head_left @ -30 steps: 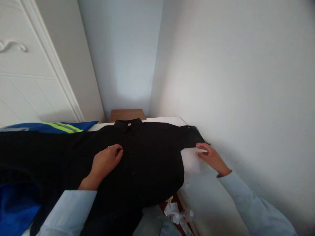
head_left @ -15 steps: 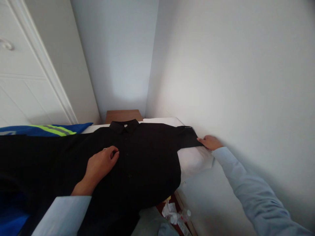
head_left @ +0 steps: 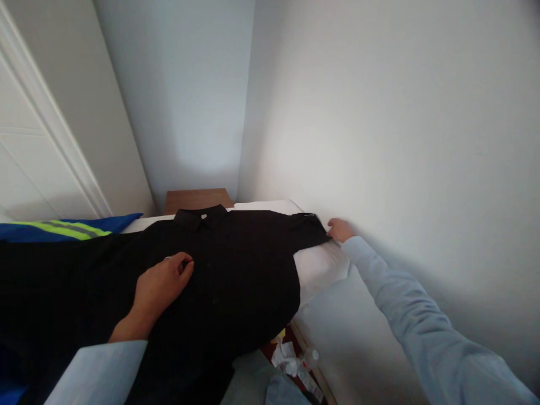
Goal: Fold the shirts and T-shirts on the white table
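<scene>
A black collared shirt lies spread out, its collar at the far edge and one short sleeve stretched to the right. Over the shirt's front, beside the button line, is my left hand, fingers curled and thumb drawn to the index finger. Whether cloth is caught between those fingertips is hidden against the dark fabric. At the sleeve's outer end, close to the wall, my right hand pinches the hem with its thumb low, while a finger sticks out above.
White bedding shows under the sleeve. A blue garment with yellow stripes lies at the left. Behind stands a brown wooden surface. The wall borders the right side. Crumpled papers and a clear bottle are low down.
The view has shifted slightly right. At the sleeve's end, my right hand has altered its hold, with a finger now lifted. My left hand keeps its place over the shirt.
</scene>
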Demonstrator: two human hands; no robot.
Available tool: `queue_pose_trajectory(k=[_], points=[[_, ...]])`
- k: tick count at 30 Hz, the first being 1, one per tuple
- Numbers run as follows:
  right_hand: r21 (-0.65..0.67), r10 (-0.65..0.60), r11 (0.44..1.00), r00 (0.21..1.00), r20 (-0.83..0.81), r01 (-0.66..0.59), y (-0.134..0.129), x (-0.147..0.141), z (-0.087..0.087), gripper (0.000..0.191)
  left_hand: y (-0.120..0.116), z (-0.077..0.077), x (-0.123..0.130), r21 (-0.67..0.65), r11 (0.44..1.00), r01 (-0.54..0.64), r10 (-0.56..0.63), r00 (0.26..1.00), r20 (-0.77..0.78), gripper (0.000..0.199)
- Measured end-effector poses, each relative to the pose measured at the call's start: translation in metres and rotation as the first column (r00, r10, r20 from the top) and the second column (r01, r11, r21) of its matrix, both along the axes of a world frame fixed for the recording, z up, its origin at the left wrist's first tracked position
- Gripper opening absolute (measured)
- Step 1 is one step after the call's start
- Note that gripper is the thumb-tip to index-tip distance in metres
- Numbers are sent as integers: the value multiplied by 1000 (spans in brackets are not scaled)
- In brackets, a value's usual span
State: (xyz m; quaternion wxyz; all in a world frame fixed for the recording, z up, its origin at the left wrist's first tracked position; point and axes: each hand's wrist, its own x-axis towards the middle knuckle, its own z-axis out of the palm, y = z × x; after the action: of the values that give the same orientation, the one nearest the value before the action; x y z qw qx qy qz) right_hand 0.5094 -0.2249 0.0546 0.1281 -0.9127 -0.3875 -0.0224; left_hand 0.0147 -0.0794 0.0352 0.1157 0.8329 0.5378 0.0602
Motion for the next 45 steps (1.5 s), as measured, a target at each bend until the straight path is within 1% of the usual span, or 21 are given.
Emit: queue_pose_trajectory(k=[4, 6, 7, 9, 10, 11, 13, 14, 15, 17, 18, 19, 21, 23, 25, 29, 33, 38, 40, 43, 45], points=[[190, 32, 981, 999, 20, -36, 1, -3, 2, 35, 2, -4, 0, 17, 1000, 5, -5, 1000, 9, 43], [370, 64, 927, 998, -13, -55, 6, -6, 6, 41, 2, -6, 0, 30, 1000, 1, -1, 1000, 13, 41], [484, 94, 873, 995, -41, -62, 11, -9, 9, 43, 1, -6, -1, 34, 999, -2, 1, 1000, 12, 41], [691, 173, 719, 981, -83, -68, 23, -21, 17, 45, 1, -5, -1, 36, 999, -6, 5, 1000, 12, 40], [759, 209, 646, 974, -83, -75, 30, -33, 21, 44, 0, -5, -1, 35, 999, -7, 6, 1000, 14, 39], [792, 246, 602, 967, -60, -104, 37, -47, 24, 43, 0, -5, -1, 34, 999, -7, 6, 1000, 18, 39], [800, 350, 556, 936, 20, -225, 48, -89, 28, 42, 0, -4, -1, 30, 1000, -9, 8, 1000, 22, 39], [752, 467, 555, 882, 72, -355, 52, -114, 28, 41, -1, -4, -1, 27, 1000, -10, 10, 1000, 23, 39], [664, 623, 540, 776, 97, -517, 53, -140, 27, 42, -1, -3, -1, 25, 1000, -13, 12, 1000, 23, 39], [510, 848, 426, 526, 63, -748, 51, -190, 20, 47, -1, -4, -1, 24, 1000, -16, 16, 1000, 27, 39], [446, 897, 366, 438, 65, -817, 48, -210, 16, 51, -1, -4, -2, 28, 999, -15, 14, 999, 34, 38], [395, 921, 326, 383, 72, -859, 45, -226, 12, 50, -2, -4, -2, 35, 999, -15, 14, 999, 42, 38], [323, 942, 285, 325, 77, -902, 39, -244, 4, 45, -3, -4, -2, 47, 999, -13, 10, 999, 53, 37], [282, 948, 284, 312, 60, -917, 36, -244, -2, 38, -4, -2, -1, 52, 999, -8, 5, 999, 53, 35], [262, 944, 307, 329, 40, -915, 37, -233, -5, 36, -6, -1, 0, 54, 999, 1, -4, 999, 48, 34], [261, 905, 401, 423, 34, -878, 48, -203, -8, 38, -6, 0, 1, 73, 997, 4, -8, 999, 46, 33], [197, 880, 468, 474, -18, -861, 69, -184, -13, 51, -7, -1, 0, 72, 997, 6, -10, 998, 61, 31], [138, 895, 446, 437, -95, -884, 103, -184, -21, 71, -7, -3, 0, 78, 997, 5, -11, 997, 71, 31], [97, 892, 452, 445, -85, -887, 115, -187, -27, 77, -7, -3, -1, 88, 996, 5, -12, 997, 74, 31], [-22, 876, 479, 479, -55, -878, 128, -191, -41, 75, -7, -4, -1, 107, 994, 6, -15, 996, 83, 31], [-79, 878, 474, 477, -37, -877, 130, -190, -52, 70, -6, -5, -1, 115, 993, 9, -20, 996, 90, 31]])
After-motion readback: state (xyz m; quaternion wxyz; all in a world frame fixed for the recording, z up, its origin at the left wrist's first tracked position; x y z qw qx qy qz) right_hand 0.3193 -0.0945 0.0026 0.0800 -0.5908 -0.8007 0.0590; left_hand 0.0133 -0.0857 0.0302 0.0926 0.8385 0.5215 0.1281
